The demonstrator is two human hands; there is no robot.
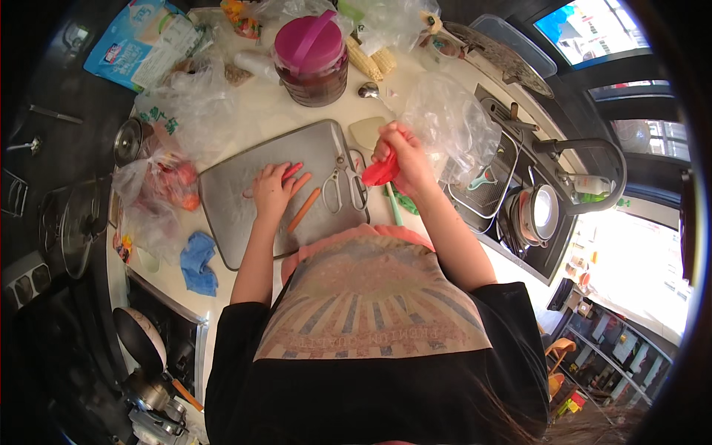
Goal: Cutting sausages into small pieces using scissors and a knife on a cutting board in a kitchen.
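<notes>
My left hand (271,188) lies over the grey cutting board (239,228), its fingers curled on a red stick, seemingly a red-wrapped sausage (292,170). Most of that stick is hidden under the palm. Beside the thumb, a bare orange-brown sausage (304,210) rests at a slant on the board. Metal kitchen scissors (341,181) are at the board's right side, with their blades pointing away from me. Raised right of the board, my right hand (405,158) is closed around crumpled red plastic wrapping (381,171); whether anything else is inside the fist is hidden.
Behind the board stands a jar with a purple lid (308,44), near corn cobs (364,60) and a spoon (368,90). Clear plastic bags (450,119) lie right, by the sink (548,258). A bag of red produce (172,178) and a blue cloth (199,264) are left.
</notes>
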